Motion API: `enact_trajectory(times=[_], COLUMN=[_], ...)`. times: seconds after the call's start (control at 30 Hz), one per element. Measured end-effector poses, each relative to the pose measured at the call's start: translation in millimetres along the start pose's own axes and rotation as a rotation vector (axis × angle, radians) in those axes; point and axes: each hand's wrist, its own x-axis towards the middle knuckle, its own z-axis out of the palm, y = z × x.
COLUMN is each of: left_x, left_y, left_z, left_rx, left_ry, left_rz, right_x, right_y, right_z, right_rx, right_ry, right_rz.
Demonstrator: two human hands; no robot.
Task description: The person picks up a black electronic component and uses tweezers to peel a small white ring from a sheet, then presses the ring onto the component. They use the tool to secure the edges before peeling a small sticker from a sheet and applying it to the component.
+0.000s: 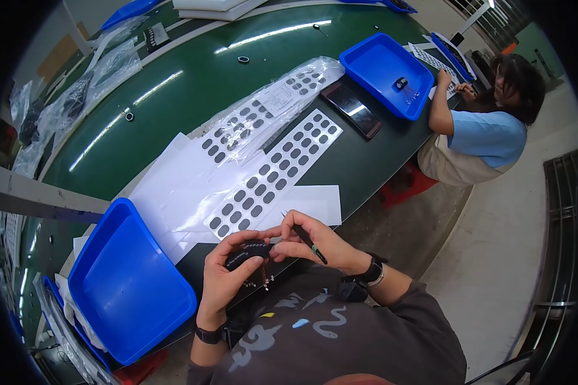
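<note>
My left hand (228, 266) is curled around a row of small black oval parts (249, 252), with thin wires and tiny pale connectors (266, 280) dangling below. Close against its fingertips, my right hand (321, 240) grips a slim black pen-like tool (309, 244). The tool slants across the palm, its rear end toward me; I cannot make out its exact kind. The right fingertips touch or nearly touch the end of the row. Just beyond both hands lies a white sheet with rows of dark grey oval stickers (273, 176).
An empty-looking blue tray (131, 282) stands at my left. Plastic-wrapped sticker sheets (237, 125), a phone (352, 109) and another blue tray (379, 58) holding a small black bundle lie farther off. Small oval parts ride the green belt (173, 109). A co-worker (488, 135) sits at right.
</note>
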Motion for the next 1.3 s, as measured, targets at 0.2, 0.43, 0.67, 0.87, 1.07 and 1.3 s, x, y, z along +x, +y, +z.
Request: enact_trajectory(times=[0.2,0.43,0.67,0.87,1.07,1.3], left_x=[1.8,2.4,1.2,2.3,1.7,0.0], left_y=[-6.9,-4.0,-5.3,-9.1,-9.6,-5.8], left_z=[-0.9,0.3,-1.2,-6.2,-5.7,-1.9], left_rx=[0.131,0.103,0.077,0.118,0.109,-0.005], left_ry=[0.006,-0.038,-0.046,-0.113,-0.136,-0.102], left_rz=[0.068,0.061,0.088,0.084,0.078,-0.010], right_x=[4.5,7.1,9.1,9.6,9.3,9.1], right_y=[18.4,22.4,24.1,25.2,27.6,22.6], right_z=[-5.7,-6.8,-5.0,-4.6,-2.8,4.7], right_rx=[-0.004,0.014,0.040,-0.007,0.037,-0.063], right_ry=[0.047,0.046,0.059,0.043,0.006,0.048], right_rz=[-0.020,-0.023,-0.040,-0.048,-0.027,-0.081])
